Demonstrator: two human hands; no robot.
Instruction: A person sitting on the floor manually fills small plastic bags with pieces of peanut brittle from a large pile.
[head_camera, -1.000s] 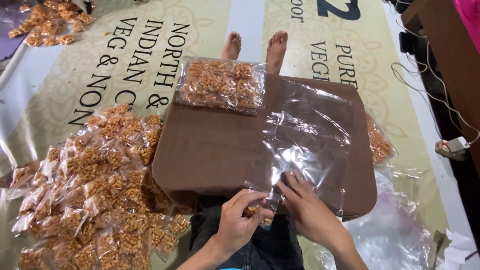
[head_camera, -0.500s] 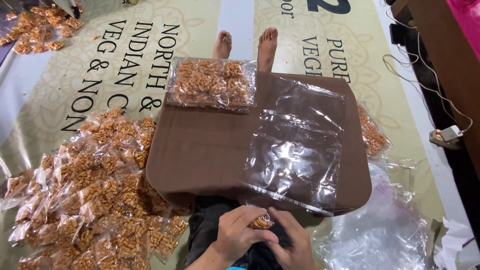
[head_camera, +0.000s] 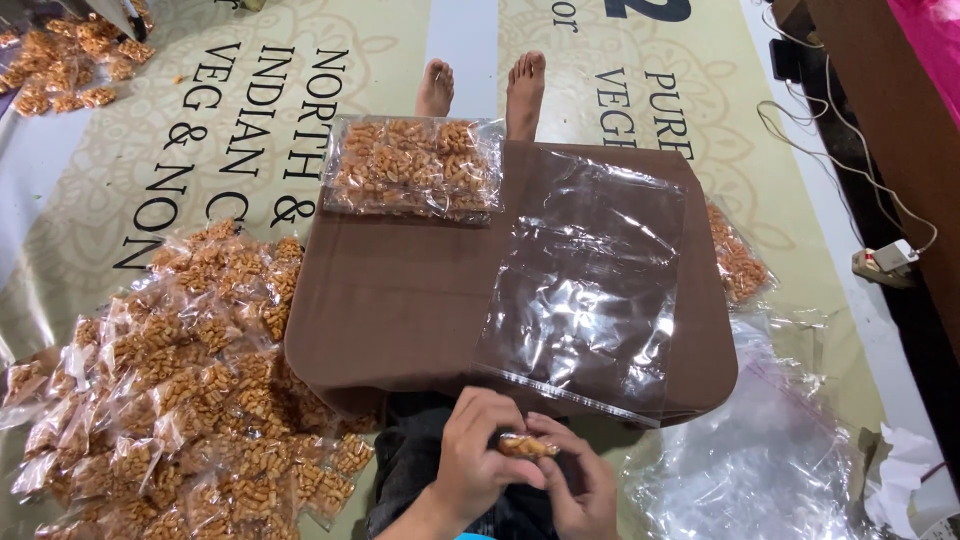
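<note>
At the bottom centre, the left hand (head_camera: 478, 462) and the right hand (head_camera: 575, 490) pinch together one small snack packet (head_camera: 525, 446), just below a brown board (head_camera: 400, 300) lying on a printed floor banner (head_camera: 200, 130).

Printed banner (head_camera: 200, 150) covering the floor, dark wooden furniture (head_camera: 880, 130) at right, white cable (head_camera: 830, 130), even indoor light

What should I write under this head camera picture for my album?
Both hands, left hand and right hand, hold a small snack packet beside an empty clear bag on a brown board.
</note>
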